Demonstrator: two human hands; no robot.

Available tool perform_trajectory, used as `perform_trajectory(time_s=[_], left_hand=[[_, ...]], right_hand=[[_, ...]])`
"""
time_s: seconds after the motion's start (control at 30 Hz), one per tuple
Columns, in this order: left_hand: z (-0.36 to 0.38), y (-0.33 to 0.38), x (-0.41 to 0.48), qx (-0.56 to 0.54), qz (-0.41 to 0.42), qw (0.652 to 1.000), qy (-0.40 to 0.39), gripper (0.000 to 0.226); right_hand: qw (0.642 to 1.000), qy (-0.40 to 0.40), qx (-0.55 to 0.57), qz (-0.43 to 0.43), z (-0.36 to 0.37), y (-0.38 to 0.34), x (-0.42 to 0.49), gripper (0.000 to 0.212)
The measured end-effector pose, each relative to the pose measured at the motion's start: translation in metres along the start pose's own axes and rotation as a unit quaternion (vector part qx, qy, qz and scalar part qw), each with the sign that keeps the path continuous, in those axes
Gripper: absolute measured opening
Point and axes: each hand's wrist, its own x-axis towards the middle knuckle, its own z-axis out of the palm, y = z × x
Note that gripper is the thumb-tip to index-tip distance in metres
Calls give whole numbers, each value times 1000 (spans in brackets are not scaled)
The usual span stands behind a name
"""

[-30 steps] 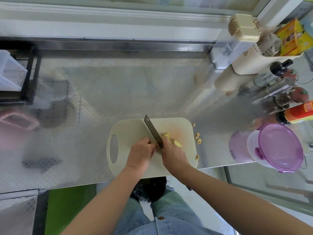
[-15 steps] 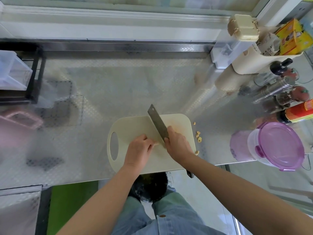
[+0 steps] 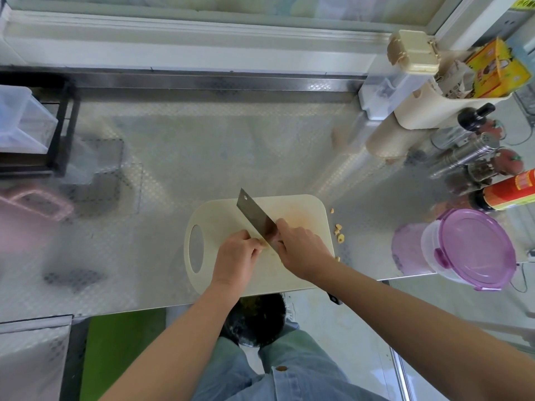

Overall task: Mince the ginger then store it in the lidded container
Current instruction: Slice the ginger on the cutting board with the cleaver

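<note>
Looking down from head height, the view shows two bare forearms reaching over a steel counter [image 3: 173, 157] to a cream cutting board [image 3: 225, 215]. The board lies at the counter's near edge, with its oval handle hole on the left.

The right hand [image 3: 301, 250] is closed around the handle of a cleaver [image 3: 254, 215]. The broad grey blade points away and to the left over the board, and the dark butt of the handle pokes out below the forearm.

The left hand [image 3: 236, 256] sits just left of the blade with its fingers curled. Its fingertips pin a small pale yellow piece of ginger [image 3: 264, 243] to the board, right beside the blade. Most of the ginger is hidden under the fingers, so its shape cannot be told.

A few yellowish scraps [image 3: 339, 233] lie on the counter just past the board's right edge. Farther right, well apart from the board, stands the lidded container [image 3: 474, 247], a clear tub with its purple lid on, near the counter's front edge. Beyond it stand several bottles [image 3: 515, 192]. A black rack [image 3: 62, 134] stands at the far left.
</note>
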Motion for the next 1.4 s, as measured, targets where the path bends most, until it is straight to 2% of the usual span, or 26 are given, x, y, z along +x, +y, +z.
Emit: perform_trajectory(time_s=[0.27,0.4,0.6,1.17,1.4], left_hand=[[0,0,2,28,6,999,-25,23],[-3,4,3,23,39,999,-18,23],[0,1,2,30,46,998,-18,21],[-3,2,3,60,61,996,-16,27],[-3,-2,3,67,80,994,-9,29]], right_hand=[[999,-12,18,23,5,-6,0,30],[999,-15,12,37,7,-11,7,32],[998,-9,26,58,14,-13,8,27],[998,-24,6,50,12,-21,5,27],[998,-33,9,50,15,-16,4,38]])
